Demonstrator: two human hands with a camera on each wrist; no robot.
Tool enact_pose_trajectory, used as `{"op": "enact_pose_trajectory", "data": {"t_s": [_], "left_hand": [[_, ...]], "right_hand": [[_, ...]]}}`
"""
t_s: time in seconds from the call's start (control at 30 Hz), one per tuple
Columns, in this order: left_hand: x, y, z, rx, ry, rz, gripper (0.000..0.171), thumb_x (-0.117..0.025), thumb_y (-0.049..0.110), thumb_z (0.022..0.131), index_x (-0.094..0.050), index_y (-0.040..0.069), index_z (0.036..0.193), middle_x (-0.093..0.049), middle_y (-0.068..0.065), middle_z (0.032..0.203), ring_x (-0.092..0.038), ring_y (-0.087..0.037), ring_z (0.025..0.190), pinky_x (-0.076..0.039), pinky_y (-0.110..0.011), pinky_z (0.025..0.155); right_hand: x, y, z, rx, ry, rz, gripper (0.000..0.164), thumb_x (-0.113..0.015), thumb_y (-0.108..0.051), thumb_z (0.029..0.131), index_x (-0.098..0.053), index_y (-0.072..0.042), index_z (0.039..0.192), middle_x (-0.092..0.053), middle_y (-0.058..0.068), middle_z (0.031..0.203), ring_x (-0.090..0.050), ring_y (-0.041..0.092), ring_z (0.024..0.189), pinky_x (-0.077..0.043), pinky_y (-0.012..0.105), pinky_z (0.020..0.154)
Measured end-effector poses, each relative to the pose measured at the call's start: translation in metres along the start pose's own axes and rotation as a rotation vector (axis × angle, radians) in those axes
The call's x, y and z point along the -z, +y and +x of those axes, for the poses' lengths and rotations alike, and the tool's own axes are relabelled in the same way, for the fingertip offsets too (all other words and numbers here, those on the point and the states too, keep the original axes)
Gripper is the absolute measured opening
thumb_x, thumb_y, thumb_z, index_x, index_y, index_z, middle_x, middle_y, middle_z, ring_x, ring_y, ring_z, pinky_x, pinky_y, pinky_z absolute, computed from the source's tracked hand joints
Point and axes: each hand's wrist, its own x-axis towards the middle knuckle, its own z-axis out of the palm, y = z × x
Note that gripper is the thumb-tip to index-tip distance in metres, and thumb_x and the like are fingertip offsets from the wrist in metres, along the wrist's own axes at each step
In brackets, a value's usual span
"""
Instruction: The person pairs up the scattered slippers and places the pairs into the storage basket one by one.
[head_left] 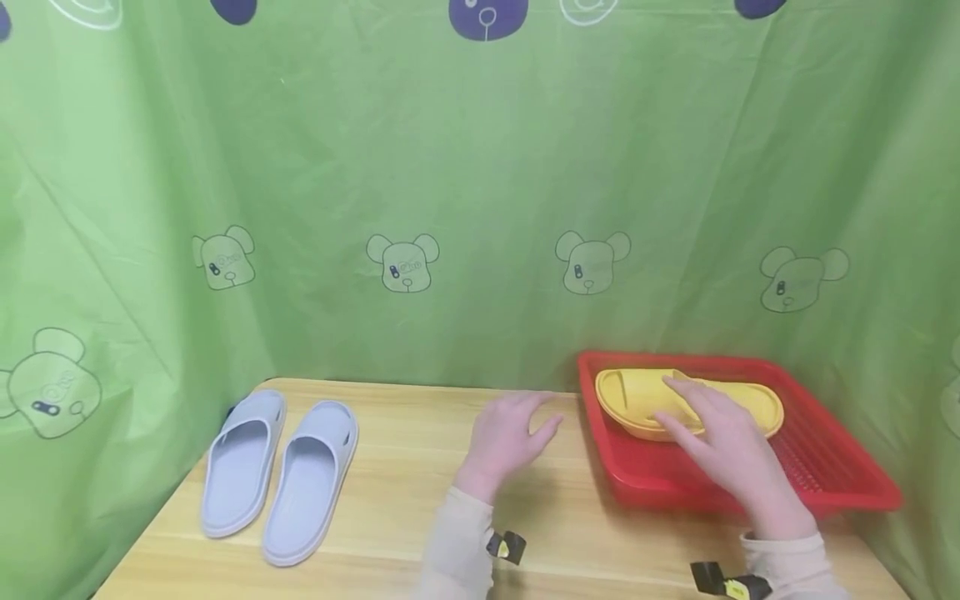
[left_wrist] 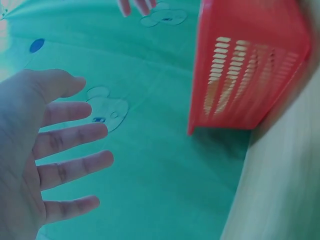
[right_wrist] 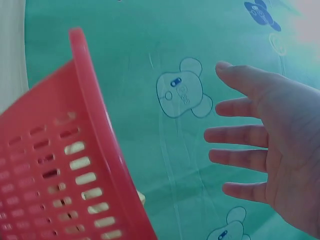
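My left hand hovers over the wooden table with its fingers spread, a little left of a red plastic basket. Nothing is in it; the left wrist view shows the fingers straight and apart. My right hand reaches over the basket, overlapping a yellow slipper in the head view. That hand also holds nothing, and its fingers are extended in the right wrist view. The yellow footwear lies sideways in the basket near the back, partly hidden by the right hand.
Two light blue-grey slippers stand side by side on the left of the wooden table, toes toward the back. A green curtain with bear prints hangs behind and along both sides. The basket has slotted walls.
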Motion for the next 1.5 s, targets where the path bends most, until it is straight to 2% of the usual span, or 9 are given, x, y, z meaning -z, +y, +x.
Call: {"op": "enact_pose_trajectory", "data": {"t_s": [0.2,0.37,0.53,0.73,0.9,1.13,1.4,1.5], "left_hand": [[0.017,-0.018,-0.006,0.043,0.007,0.016,0.034,-0.061,0.039,0.093,-0.069,0.018,0.119,-0.073,0.003,0.116,-0.07,-0.014,0.104,-0.057,-0.029,0.089],[0.034,-0.035,-0.011,0.021,0.072,0.052,0.032,-0.065,0.038,0.091,-0.07,0.017,0.114,-0.074,0.0,0.11,-0.072,-0.017,0.097,-0.058,-0.032,0.085],[0.045,-0.048,-0.017,0.003,0.095,0.094,0.032,-0.067,0.037,0.09,-0.071,0.017,0.114,-0.075,0.0,0.109,-0.072,-0.019,0.095,-0.058,-0.035,0.084],[0.055,-0.064,-0.029,-0.028,0.107,0.16,0.03,-0.068,0.036,0.089,-0.071,0.017,0.112,-0.075,0.001,0.107,-0.071,-0.019,0.095,-0.057,-0.039,0.085],[0.061,-0.079,-0.04,-0.067,0.125,0.182,0.028,-0.069,0.034,0.088,-0.072,0.017,0.111,-0.075,-0.001,0.106,-0.071,-0.022,0.096,-0.056,-0.042,0.086],[0.077,-0.092,-0.054,-0.063,0.091,0.209,0.028,-0.069,0.032,0.089,-0.071,0.017,0.112,-0.075,-0.002,0.106,-0.07,-0.024,0.098,-0.055,-0.046,0.087],[0.094,-0.116,-0.067,-0.087,0.126,0.319,0.028,-0.07,0.034,0.086,-0.071,0.017,0.108,-0.075,0.0,0.101,-0.071,-0.022,0.094,-0.056,-0.044,0.085],[0.101,-0.123,-0.07,-0.078,0.114,0.332,0.027,-0.069,0.034,0.087,-0.071,0.017,0.109,-0.075,-0.001,0.102,-0.07,-0.024,0.095,-0.056,-0.045,0.085]], "right_hand": [[-0.006,-0.011,0.001,0.024,-0.017,0.018,0.055,-0.071,-0.029,0.088,-0.055,-0.008,0.136,-0.062,0.024,0.127,-0.053,0.047,0.117,-0.04,0.063,0.095],[-0.011,-0.02,0.004,0.026,-0.041,0.046,0.057,-0.072,-0.031,0.087,-0.054,-0.01,0.137,-0.062,0.02,0.129,-0.053,0.045,0.12,-0.04,0.063,0.097],[-0.015,-0.028,0.006,0.034,-0.044,0.054,0.056,-0.072,-0.033,0.087,-0.056,-0.011,0.136,-0.063,0.017,0.13,-0.054,0.04,0.122,-0.04,0.059,0.099],[-0.022,-0.037,0.008,0.1,-0.009,0.047,0.055,-0.075,-0.029,0.084,-0.058,-0.012,0.134,-0.065,0.014,0.128,-0.057,0.037,0.12,-0.042,0.055,0.1],[-0.032,-0.043,0.008,0.161,0.012,0.038,0.055,-0.078,-0.027,0.081,-0.061,-0.007,0.129,-0.066,0.015,0.123,-0.059,0.036,0.116,-0.043,0.053,0.099],[-0.044,-0.05,0.009,0.232,0.005,0.033,0.056,-0.078,-0.026,0.08,-0.061,-0.01,0.131,-0.067,0.01,0.122,-0.061,0.031,0.115,-0.046,0.049,0.099],[-0.058,-0.06,0.008,0.32,0.036,0.036,0.056,-0.078,-0.028,0.08,-0.061,-0.01,0.131,-0.067,0.012,0.121,-0.062,0.032,0.113,-0.048,0.051,0.097],[-0.062,-0.065,0.007,0.341,0.034,0.031,0.056,-0.076,-0.032,0.082,-0.061,-0.009,0.131,-0.066,0.012,0.124,-0.059,0.033,0.116,-0.046,0.052,0.099]]}}
